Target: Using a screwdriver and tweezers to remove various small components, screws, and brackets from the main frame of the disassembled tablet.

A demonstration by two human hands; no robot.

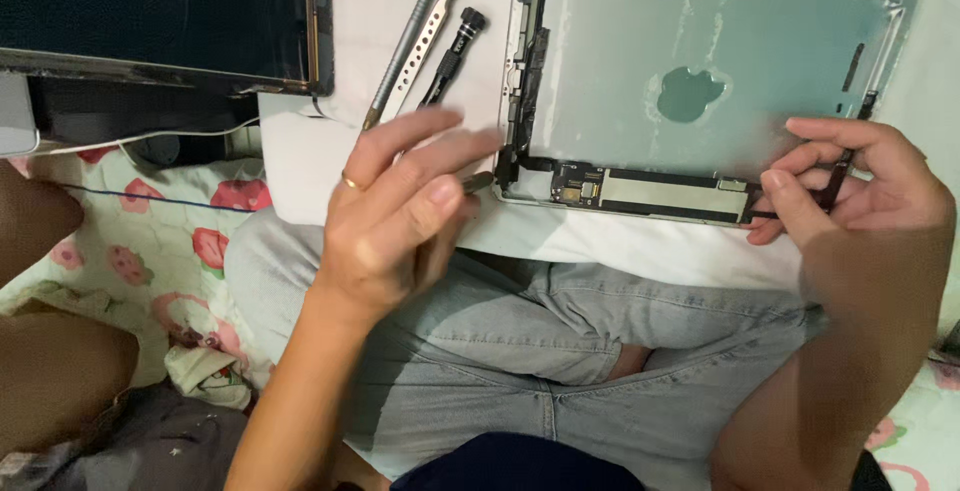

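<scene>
While the left hand point(400, 221) pinches a small metal tool at the corner of the open tablet shell point(700, 71) on the lap, the right hand point(860, 186) squeezes a thin black strip point(845, 166) at its edge; prying next needs gentle care.

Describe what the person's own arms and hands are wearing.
Both forearms are bare, no sleeves, gloves or watch visible. The left hand wears one thin gold ring on a finger. The right hand shows no jewellery. Fingernails look short and unpainted.
</scene>
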